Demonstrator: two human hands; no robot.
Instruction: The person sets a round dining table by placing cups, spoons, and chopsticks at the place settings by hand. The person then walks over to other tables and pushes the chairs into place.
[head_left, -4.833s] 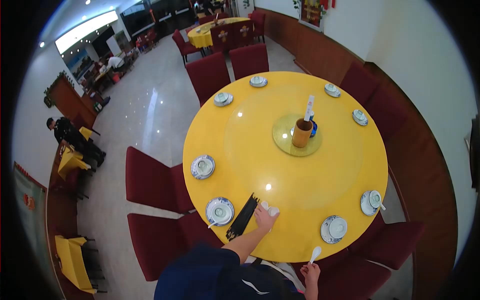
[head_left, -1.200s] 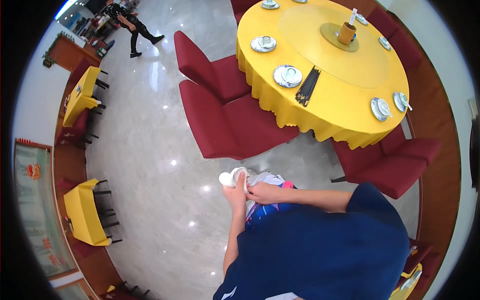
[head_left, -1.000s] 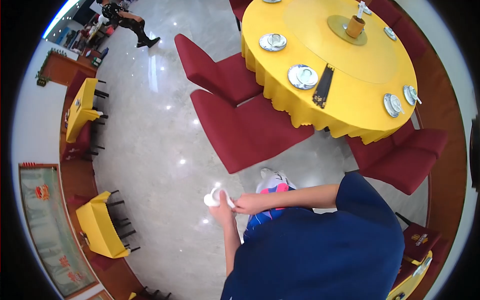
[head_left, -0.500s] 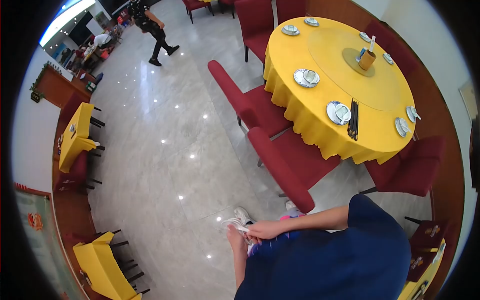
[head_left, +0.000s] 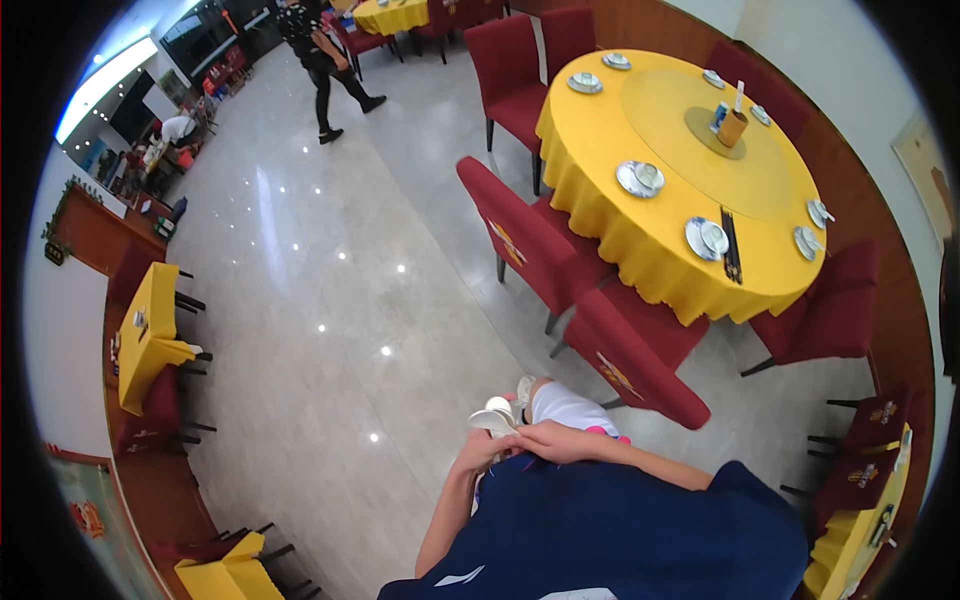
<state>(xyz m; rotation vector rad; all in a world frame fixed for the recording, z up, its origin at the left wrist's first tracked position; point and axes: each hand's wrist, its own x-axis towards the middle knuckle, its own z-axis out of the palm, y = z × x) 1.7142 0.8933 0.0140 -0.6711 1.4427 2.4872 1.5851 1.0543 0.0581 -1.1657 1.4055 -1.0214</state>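
Note:
My left hand (head_left: 482,448) is closed around several white spoons (head_left: 494,418) in front of my body, low in the view. Against their handles, my right hand (head_left: 548,440) is closed too, its fingers beside the left ones. The spoon bowls point away from me. To the upper right, black chopsticks (head_left: 731,245) lie on the round table's yellow cloth (head_left: 660,250), beside a plate with a bowl and a glass (head_left: 706,239). A wooden holder (head_left: 732,128) stands on the turntable.
Red chairs (head_left: 530,235) surround the round table, the nearest one (head_left: 640,355) just right of my legs. A person in dark clothes (head_left: 322,62) walks on the grey floor (head_left: 330,300) at the upper left. Small yellow tables (head_left: 148,345) line the left wall.
My view has moved along the floor away from the round table. Both hands have left the table and come together at the spoons. The other person has moved from the left wall onto the open floor.

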